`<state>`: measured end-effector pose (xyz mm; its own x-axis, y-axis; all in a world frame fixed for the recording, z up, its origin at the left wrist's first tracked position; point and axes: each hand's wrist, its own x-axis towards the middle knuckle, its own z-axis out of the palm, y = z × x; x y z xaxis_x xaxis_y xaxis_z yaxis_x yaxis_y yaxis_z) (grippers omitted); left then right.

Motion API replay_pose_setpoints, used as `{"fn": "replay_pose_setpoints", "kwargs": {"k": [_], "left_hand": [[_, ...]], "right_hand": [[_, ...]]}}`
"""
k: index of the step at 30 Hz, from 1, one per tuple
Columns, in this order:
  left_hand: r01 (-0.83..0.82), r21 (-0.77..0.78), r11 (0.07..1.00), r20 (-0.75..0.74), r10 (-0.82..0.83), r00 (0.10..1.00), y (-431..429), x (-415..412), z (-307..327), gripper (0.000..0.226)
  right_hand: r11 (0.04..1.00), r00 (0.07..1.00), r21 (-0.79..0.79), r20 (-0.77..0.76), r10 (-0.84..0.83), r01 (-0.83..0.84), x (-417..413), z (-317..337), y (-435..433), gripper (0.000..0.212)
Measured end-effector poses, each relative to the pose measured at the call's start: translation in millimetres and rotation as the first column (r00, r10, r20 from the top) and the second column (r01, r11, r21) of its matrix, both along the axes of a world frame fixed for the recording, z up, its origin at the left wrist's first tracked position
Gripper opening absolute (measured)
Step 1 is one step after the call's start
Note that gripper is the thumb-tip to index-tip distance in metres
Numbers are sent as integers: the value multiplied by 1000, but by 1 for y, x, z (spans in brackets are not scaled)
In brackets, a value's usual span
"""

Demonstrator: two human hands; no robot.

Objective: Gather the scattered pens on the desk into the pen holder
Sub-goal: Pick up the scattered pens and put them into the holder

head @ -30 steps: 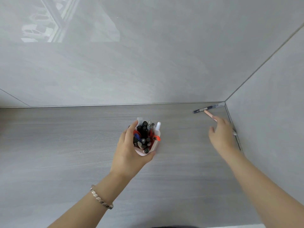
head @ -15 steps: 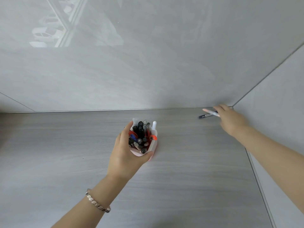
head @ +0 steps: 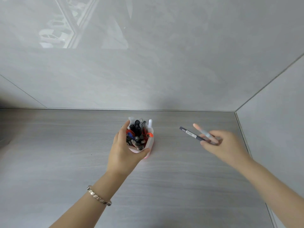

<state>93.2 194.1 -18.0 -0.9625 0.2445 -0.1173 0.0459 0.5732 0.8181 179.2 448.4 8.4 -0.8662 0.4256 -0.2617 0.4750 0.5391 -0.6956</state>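
Note:
A pale pink pen holder (head: 148,144) stands on the grey desk (head: 164,186), packed with several black, red, blue and white pens. My left hand (head: 122,150) wraps around the holder's near side. To its right, above the desk, my right hand (head: 222,146) holds two pens: a dark pen with a label (head: 189,133) and a pale pen with a pink cap (head: 199,130). Both pens point up and to the left, toward the holder. The hand is blurred by motion.
Glossy grey walls (head: 148,71) close the desk at the back and on the right (head: 279,129), meeting in the far right corner. A metal bracelet (head: 98,197) sits on my left wrist. No loose pens show on the visible desk surface.
My right hand reached into the far right corner, took the dark pen beside the pink-capped one, and has drawn back left toward the holder. My left hand stayed on the holder.

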Motion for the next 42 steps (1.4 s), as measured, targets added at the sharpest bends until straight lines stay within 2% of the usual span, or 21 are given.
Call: {"fn": "replay_pose_setpoints", "kwargs": {"k": [3,6,8,10,13,16,17,20,22,24,25,29,32,35,37,39,42], "left_hand": [[6,9,1000,-1,-6,1000,-2,1,-3,97],[23,40,999,20,-24,1000,-4,3,-5,103],[41,41,998,30,-42,999,-4,4,-5,107],[66,20,998,18,-67,998,-4,4,-4,108],[88,-9,996,-3,-88,996,-3,3,-2,109],[95,-22,995,-12,-95,995,-3,4,-4,109],[93,-20,995,-13,-93,996,-3,4,-4,109],[62,-5,998,-20,-62,998,-2,2,-5,108],[30,0,1000,-26,-30,999,-3,-1,-7,106],[31,-1,1000,-54,-31,998,-3,-2,-10,106],[38,-2,999,-70,-38,997,-3,-2,-11,107],[50,17,999,-115,-48,992,-3,-4,-15,104],[60,5,998,-121,-59,991,-4,-5,-15,104],[85,-34,996,-30,-86,996,-5,-5,-6,110],[117,-151,982,-126,-137,983,-6,-10,2,107],[143,-291,946,-315,-236,919,-6,-21,5,92],[226,-411,883,-350,-381,856,-4,-41,10,76]], "right_hand": [[969,999,-246,14,38,-34,15,42,-33,13],[955,992,-276,32,124,-111,8,67,-57,12],[973,988,-182,37,151,-142,-4,70,-67,11],[981,978,-24,70,195,-193,-21,69,-76,5],[923,943,218,175,283,-317,-54,69,-92,6],[851,892,311,308,330,-423,-92,62,-114,7],[830,883,341,328,335,-442,-103,58,-121,2],[831,921,403,229,314,-383,-120,46,-135,26],[839,942,464,-29,335,-285,-115,32,-140,31],[878,890,441,-305,339,-183,-102,17,-142,31],[876,867,456,-362,343,-156,-98,10,-142,33],[840,887,500,-264,378,-210,-95,-3,-153,44],[876,910,405,-197,364,-262,-96,1,-155,54],[973,932,165,-298,206,-163,-81,14,-130,32],[996,966,68,-251,67,-52,-66,18,-98,14],[1000,990,21,-141,16,-14,-44,14,-67,20],[988,994,-148,-97,-56,41,-9,13,-45,26]]}}
